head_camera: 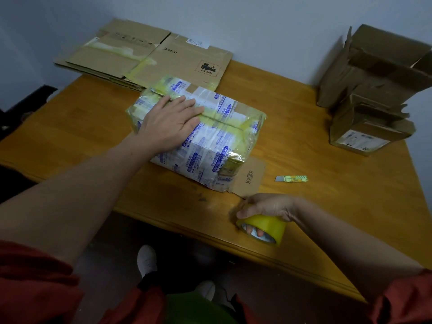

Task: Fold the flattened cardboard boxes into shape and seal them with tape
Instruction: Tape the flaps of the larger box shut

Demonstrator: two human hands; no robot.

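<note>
A folded cardboard box, covered in old printed tape and yellowish tape, stands on the wooden table at its middle. My left hand lies flat on the box's top, fingers straight across the centre seam. Near the table's front edge my right hand grips a roll of yellow tape, with fingers through its core. One brown flap of the box lies flat on the table at its near right end.
Flattened cardboard boxes lie stacked at the table's back left. Two folded, open-topped boxes stand stacked at the right edge. A small yellow box cutter lies right of the taped box. My feet show below the table's front edge.
</note>
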